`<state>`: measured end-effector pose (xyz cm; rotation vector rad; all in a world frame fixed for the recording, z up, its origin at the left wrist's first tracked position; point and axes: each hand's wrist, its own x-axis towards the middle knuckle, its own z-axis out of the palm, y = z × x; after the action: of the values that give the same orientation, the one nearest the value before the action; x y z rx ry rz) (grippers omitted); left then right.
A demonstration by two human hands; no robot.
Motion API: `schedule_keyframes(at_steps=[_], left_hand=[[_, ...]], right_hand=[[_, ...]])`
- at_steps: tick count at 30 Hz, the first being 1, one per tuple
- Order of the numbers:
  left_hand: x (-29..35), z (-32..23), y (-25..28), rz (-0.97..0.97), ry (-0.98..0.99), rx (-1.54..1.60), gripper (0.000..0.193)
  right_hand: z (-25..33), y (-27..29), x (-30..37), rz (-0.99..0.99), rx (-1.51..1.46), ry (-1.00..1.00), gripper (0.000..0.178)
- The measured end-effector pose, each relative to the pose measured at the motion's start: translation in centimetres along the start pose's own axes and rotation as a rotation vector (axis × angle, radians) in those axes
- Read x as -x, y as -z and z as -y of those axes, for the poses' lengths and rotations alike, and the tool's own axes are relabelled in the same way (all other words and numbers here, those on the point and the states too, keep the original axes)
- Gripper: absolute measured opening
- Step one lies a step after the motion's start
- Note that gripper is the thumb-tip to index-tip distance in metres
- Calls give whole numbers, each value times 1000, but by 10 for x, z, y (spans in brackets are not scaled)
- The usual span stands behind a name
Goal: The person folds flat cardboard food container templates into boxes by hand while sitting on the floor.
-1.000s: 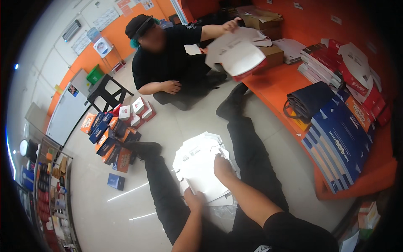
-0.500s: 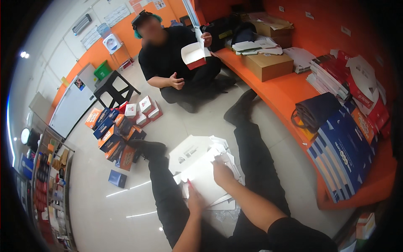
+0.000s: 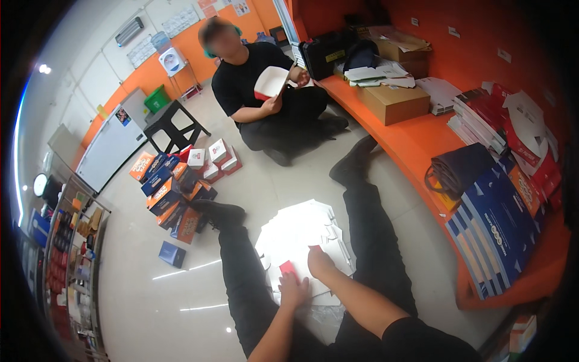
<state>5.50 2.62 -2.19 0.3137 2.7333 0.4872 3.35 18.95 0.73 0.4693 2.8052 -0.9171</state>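
Observation:
A white cardboard box blank lies between my legs, on top of a stack of other white blanks. My left hand is at its near left side, with its fingers closed on a flap whose red face shows. My right hand, curled, grips the right side of the blank by another small red flap. Its fingertips are partly hidden. Clear plastic shows under the near edge of the stack.
Across from me a seated person holds a white and red open box. Folded orange, blue and red boxes are piled left of my foot. At right, an orange bench carries blue flat cartons. A shelf stands far left.
The blank in my hands has come down onto the stack, and red flaps now show at both hands. The other person has lowered the box and brought a second hand to it.

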Motion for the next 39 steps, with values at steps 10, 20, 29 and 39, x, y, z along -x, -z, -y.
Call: schedule_keyframes(at_steps=[10, 20, 29, 39], left_hand=[[62, -72, 140, -26, 32, 1488, 42], [88, -52, 195, -315, -62, 1739, 33], [116, -54, 209, -333, -405, 1717, 36], [139, -65, 217, -391, -421, 1568, 49]], right_hand=[[61, 160, 97, 160, -601, 517, 37], [55, 168, 98, 83, -554, 1162, 79], [73, 163, 116, -180, -568, 1332, 43], [79, 171, 119, -199, -476, 1382, 51]])
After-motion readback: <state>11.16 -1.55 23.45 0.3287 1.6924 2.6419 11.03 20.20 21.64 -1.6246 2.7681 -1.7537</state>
